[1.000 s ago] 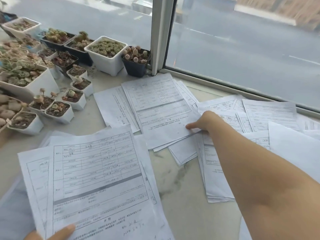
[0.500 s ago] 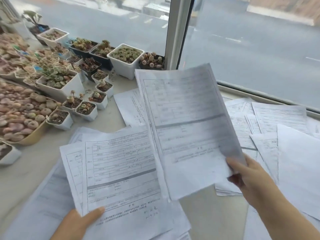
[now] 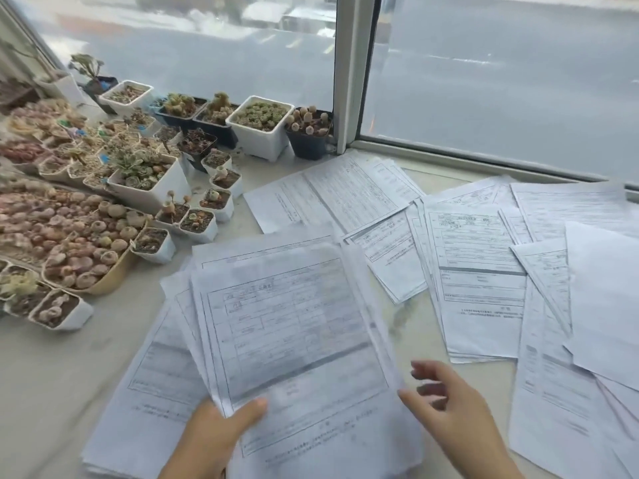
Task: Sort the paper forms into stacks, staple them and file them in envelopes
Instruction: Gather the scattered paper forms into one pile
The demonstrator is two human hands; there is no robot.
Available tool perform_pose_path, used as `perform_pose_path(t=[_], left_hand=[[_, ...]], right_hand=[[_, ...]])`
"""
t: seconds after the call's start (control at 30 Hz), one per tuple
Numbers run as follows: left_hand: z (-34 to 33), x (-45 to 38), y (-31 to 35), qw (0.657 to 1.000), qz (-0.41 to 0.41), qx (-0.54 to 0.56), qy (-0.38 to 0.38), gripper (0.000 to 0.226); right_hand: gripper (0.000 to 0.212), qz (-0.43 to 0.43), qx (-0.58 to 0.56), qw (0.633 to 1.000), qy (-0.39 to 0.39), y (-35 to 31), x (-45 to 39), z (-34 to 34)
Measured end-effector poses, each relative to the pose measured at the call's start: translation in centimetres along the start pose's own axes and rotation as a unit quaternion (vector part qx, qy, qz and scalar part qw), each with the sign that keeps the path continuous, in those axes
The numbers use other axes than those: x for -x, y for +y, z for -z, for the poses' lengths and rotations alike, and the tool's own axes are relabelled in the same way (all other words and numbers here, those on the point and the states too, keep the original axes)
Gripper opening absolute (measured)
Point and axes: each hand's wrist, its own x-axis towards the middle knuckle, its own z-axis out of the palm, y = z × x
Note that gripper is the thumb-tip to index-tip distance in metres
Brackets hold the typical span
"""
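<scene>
The left hand (image 3: 211, 433) holds the near stack (image 3: 290, 340) of forms by its lower edge, thumb lying flat across the top sheet and the other fingers hidden under the paper, so its grip is clamped on that stack. The right hand (image 3: 449, 413) hangs just off the stack's right edge with fingers spread and loosely bent, grip apart, holding nothing; whether a fingertip brushes the paper cannot be told through the blur. The stack fans out a little, its sheets skewed over one another, and it rests on the pale marbled tabletop (image 3: 52, 375) close to the person. Each form carries a printed table with ruled boxes and a dark band low down, but the writing is too small and smeared to read, and no brand or label can be made out. Behind the stack, a second pile (image 3: 332, 195) lies near the window frame (image 3: 352, 70), and more forms (image 3: 480, 278) sprawl overlapping across the right side of the tabletop, one sheet (image 3: 608, 299) there showing a blank face. Along the left, pots (image 3: 259, 129) of small succulents crowd the tabletop up to the glass, white and dark tubs side by side, with a long tray (image 3: 103, 281) of pinkish round plants nearest the stack.
</scene>
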Motion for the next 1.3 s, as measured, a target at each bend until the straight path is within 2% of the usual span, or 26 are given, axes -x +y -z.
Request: perform_pose_path(t=[0.03, 0.07, 0.13, 0.17, 0.2, 0.23, 0.3, 0.37, 0.43, 0.47, 0.53, 0.6, 0.67, 0.7, 0.73, 0.8, 0.87, 0.93, 1.0, 1.1, 1.2, 1.3], left_hand=[[-0.2, 0.3, 0.6, 1.0, -0.01, 0.014, -0.012, 0.037], [-0.5, 0.6, 1.4, 0.999, -0.023, 0.014, -0.038, 0.04], [-1.8, 1.5, 3.3, 0.993, -0.068, -0.019, -0.099, 0.045], [-2.6, 1.8, 4.4, 0.987, -0.085, -0.031, -0.13, 0.045], [-3.5, 2.0, 5.5, 0.984, -0.097, -0.04, -0.146, 0.037], [-4.3, 2.1, 6.8, 0.982, -0.114, -0.04, -0.147, 0.028], [-5.9, 2.1, 8.8, 0.972, -0.177, -0.059, -0.145, 0.03], [-7.4, 2.6, 11.2, 0.957, -0.249, -0.094, -0.117, 0.044], [-8.6, 2.7, 12.6, 0.947, -0.276, -0.126, -0.104, 0.059], [-9.1, 2.5, 12.7, 0.942, -0.288, -0.135, -0.107, 0.056], [-10.0, 1.9, 12.1, 0.94, -0.286, -0.132, -0.132, 0.033], [-11.0, 1.3, 11.0, 0.939, -0.294, -0.122, -0.131, 0.053], [-12.5, 1.2, 10.4, 0.942, -0.284, -0.123, -0.132, 0.036], [-13.2, 1.5, 10.3, 0.942, -0.28, -0.128, -0.136, 0.027], [-13.6, 1.7, 10.2, 0.943, -0.28, -0.131, -0.12, 0.025], [-13.7, 2.1, 10.7, 0.95, -0.288, -0.09, -0.081, 0.023], [-13.2, 2.3, 11.8, 0.951, -0.298, -0.04, -0.073, 0.023], [-12.5, 2.1, 12.4, 0.948, -0.297, -0.021, -0.111, 0.022], [-12.1, 1.1, 11.4, 0.949, -0.279, -0.037, -0.141, 0.037], [-12.1, 0.4, 10.3, 0.951, -0.27, -0.054, -0.139, 0.053], [-12.4, -0.1, 9.3, 0.952, -0.272, -0.072, -0.125, 0.044], [-13.1, -0.4, 8.2, 0.958, -0.23, -0.13, -0.114, 0.027]], right_hand=[[0.048, -0.006, -0.042, 0.999, -0.013, -0.4, -0.7, 1.4], [0.062, -0.022, -0.093, 0.993, -0.061, -1.1, -1.4, 2.7], [0.082, -0.034, -0.206, 0.964, -0.167, -2.7, -2.0, 4.8], [0.086, -0.028, -0.263, 0.946, -0.187, -3.3, -2.1, 5.6], [0.083, -0.014, -0.305, 0.935, -0.181, -3.9, -2.0, 6.4], [0.069, 0.006, -0.332, 0.931, -0.153, -4.6, -1.6, 7.2], [0.032, 0.067, -0.357, 0.929, -0.067, -5.7, -0.5, 8.7], [0.035, 0.117, -0.356, 0.927, -0.015, -6.8, 1.0, 10.3], [0.04, 0.149, -0.335, 0.93, -0.004, -7.2, 2.2, 11.6], [0.043, 0.152, -0.31, 0.938, -0.005, -6.9, 2.4, 11.8], [0.039, 0.121, -0.255, 0.959, -0.001, -5.8, 2.3, 11.6], [0.044, 0.082, -0.224, 0.971, 0.004, -4.7, 1.9, 10.6], [0.045, 0.068, -0.235, 0.969, 0.029, -4.8, 1.5, 9.2], [0.037, 0.068, -0.248, 0.965, 0.055, -5.0, 1.3, 8.8], [0.031, 0.076, -0.258, 0.96, 0.076, -5.4, 1.2, 8.8], [0.034, 0.095, -0.269, 0.953, 0.103, -6.1, 1.5, 9.6], [0.036, 0.11, -0.277, 0.949, 0.103, -6.2, 2.0, 11.0], [0.041, 0.124, -0.275, 0.949, 0.091, -6.0, 2.1, 11.4], [0.044, 0.113, -0.271, 0.953, 0.072, -4.8, 1.8, 10.6], [0.049, 0.101, -0.286, 0.952, 0.034, -3.3, 1.1, 9.2], [0.052, 0.086, -0.276, 0.957, 0.029, -2.4, 0.4, 8.4], [0.057, 0.054, -0.256, 0.964, 0.041, -2.0, 0.0, 7.2]])
